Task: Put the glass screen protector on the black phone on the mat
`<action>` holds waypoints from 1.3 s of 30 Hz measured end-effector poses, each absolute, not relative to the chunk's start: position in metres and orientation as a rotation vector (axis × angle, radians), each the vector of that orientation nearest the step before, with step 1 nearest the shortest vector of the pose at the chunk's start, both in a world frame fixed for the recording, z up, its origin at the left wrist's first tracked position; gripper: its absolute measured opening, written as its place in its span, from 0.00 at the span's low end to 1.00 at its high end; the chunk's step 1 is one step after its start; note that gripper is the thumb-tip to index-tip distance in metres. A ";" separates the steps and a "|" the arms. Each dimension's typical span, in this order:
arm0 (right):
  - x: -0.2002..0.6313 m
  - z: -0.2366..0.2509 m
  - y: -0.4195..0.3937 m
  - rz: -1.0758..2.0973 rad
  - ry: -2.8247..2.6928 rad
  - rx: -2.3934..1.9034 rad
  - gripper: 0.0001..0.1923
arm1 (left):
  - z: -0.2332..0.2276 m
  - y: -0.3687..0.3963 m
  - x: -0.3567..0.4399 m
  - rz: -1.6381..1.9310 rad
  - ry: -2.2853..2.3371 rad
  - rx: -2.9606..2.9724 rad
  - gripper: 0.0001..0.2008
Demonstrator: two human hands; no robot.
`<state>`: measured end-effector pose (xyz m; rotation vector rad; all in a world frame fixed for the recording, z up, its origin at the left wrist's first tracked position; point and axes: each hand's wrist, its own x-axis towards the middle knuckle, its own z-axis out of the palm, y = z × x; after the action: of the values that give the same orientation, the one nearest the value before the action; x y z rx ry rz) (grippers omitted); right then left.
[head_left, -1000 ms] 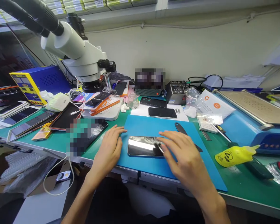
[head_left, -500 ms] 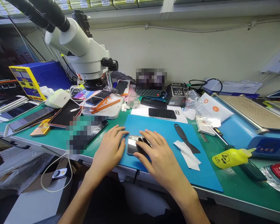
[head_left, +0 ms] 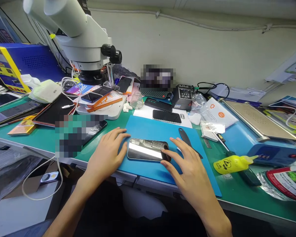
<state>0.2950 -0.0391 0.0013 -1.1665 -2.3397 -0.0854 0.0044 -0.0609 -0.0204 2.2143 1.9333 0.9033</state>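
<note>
A smartphone (head_left: pixel 145 153) lies flat, screen up, on the blue work mat (head_left: pixel 144 126), its glossy glass reflecting a bright strip and rows of boxes overhead. My left hand (head_left: pixel 108 149) rests beside the phone's left end, fingers apart and holding nothing. At the right end is my right hand (head_left: pixel 187 161), also spread. Its index fingertip seems to touch the glass, and the thumb is by the lower edge. Partly hidden behind the right hand is a black plastic spatula (head_left: pixel 185 135). The white wipe on the mat is almost wholly covered by that hand.
Another phone (head_left: pixel 166 116) lies on white paper behind the mat. A microscope (head_left: pixel 81 49) stands back left, near a blue-and-yellow device (head_left: pixel 37 62). To the right are a yellow bottle (head_left: pixel 232 164) and a blue machine (head_left: pixel 259 141). A dark, partly blurred phone (head_left: pixel 95 131) lies left.
My right hand has shifted right and uncovered most of the phone's screen, while covering the wipe. My left hand stays at the phone's left side. The camera view has tilted down and moved closer.
</note>
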 end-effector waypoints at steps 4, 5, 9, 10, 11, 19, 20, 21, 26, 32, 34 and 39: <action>0.307 0.000 -0.041 -0.057 -2.303 -1.236 0.18 | -0.021 -0.061 0.004 0.897 1.937 2.237 0.16; 0.310 0.000 -0.041 -0.047 -2.301 -1.245 0.18 | -0.021 -0.061 0.004 0.895 1.937 2.245 0.16; 0.314 0.000 -0.045 -0.008 -2.317 -1.253 0.18 | -0.021 -0.061 0.004 0.911 1.931 2.261 0.16; 0.314 -0.001 -0.046 -0.001 -2.320 -1.255 0.18 | -0.021 -0.061 0.004 0.916 1.932 2.262 0.16; 0.314 -0.001 -0.046 0.003 -2.320 -1.259 0.18 | -0.021 -0.061 0.004 0.920 1.933 2.264 0.16; 0.305 -0.001 -0.046 -0.044 -2.346 -1.226 0.19 | -0.021 -0.061 0.004 0.893 1.908 2.276 0.17; 0.302 -0.001 -0.047 -0.050 -2.355 -1.221 0.19 | -0.021 -0.061 0.003 0.892 1.906 2.278 0.17; 0.299 0.000 -0.047 -0.052 -2.364 -1.217 0.19 | -0.021 -0.061 0.003 0.892 1.906 2.281 0.17; 0.289 0.001 -0.048 0.004 -2.390 -1.193 0.20 | -0.022 -0.061 0.004 0.897 1.913 2.287 0.17; 0.295 -0.002 -0.048 0.051 -2.298 -1.298 0.17 | -0.021 -0.061 0.003 0.897 1.921 2.290 0.16; 0.296 -0.004 -0.050 0.026 -2.261 -1.327 0.18 | -0.021 -0.061 0.004 0.902 1.922 2.291 0.16; 0.283 -0.001 -0.058 -0.003 -2.372 -1.256 0.24 | -0.021 -0.062 0.004 0.888 1.918 2.304 0.17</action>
<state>0.2833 -0.0576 -0.0012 -1.2563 -2.3721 -0.0034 0.0043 -0.0616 -0.0212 2.3042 1.9183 0.8881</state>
